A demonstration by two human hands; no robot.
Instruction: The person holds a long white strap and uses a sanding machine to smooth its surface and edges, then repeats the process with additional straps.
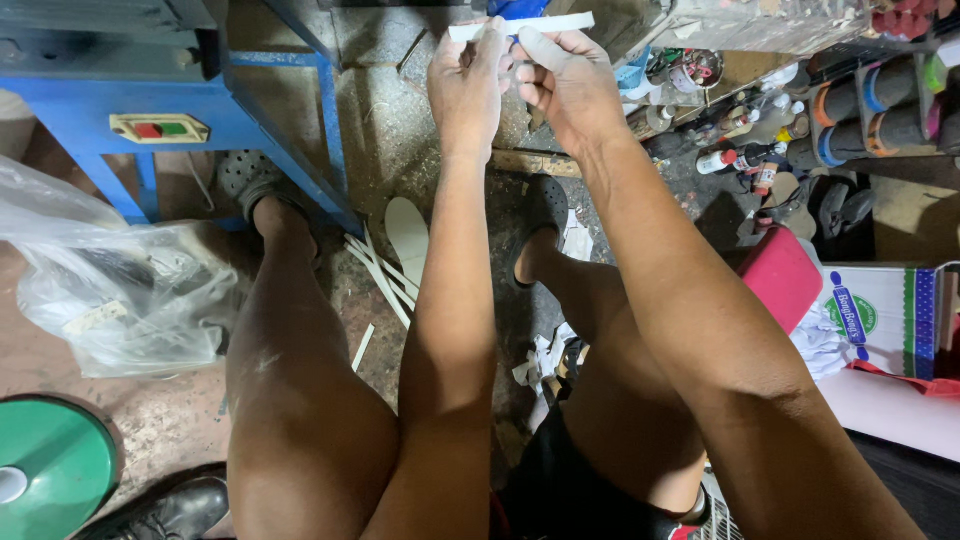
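Note:
Both my arms reach forward over my knees. My left hand (466, 88) and my right hand (566, 82) meet at the top of the view and together pinch a thin white strip (560, 23) that lies level between the fingertips. Something blue shows just behind the strip; I cannot tell what it is. Below on the floor between my feet lie a white sole-shaped piece (407, 236) and several loose white strips (380, 275).
A blue metal machine stand (250, 110) with a red-and-green switch box stands left. A clear plastic bag (110, 290) and a green round lid (50, 465) lie lower left. Bottles, cans and rolls crowd the right; a red stool (785, 275) and a printed box (885, 315) sit there too.

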